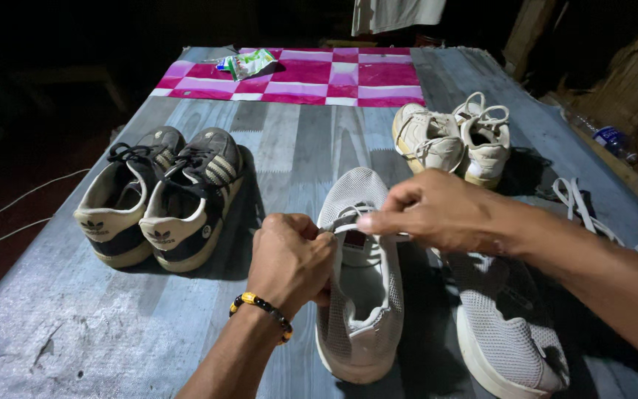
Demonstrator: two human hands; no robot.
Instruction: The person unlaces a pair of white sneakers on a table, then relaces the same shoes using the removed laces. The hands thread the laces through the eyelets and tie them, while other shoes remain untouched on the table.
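Both hands (289, 258) (437, 218) are pinching the white lace (345, 219) closed-fingered over the grey mesh sneaker (359, 295); loosening grip is risking lace slipping from its eyelet.

Second mesh shoe (507, 332) partly under forearm

Mesh shoe (359, 295) right of striped sneakers (158, 196)

A bright light from near the camera lights the tabletop (297, 148). Far edges are dark. Shoes throw black shadows. The picture is sharp.
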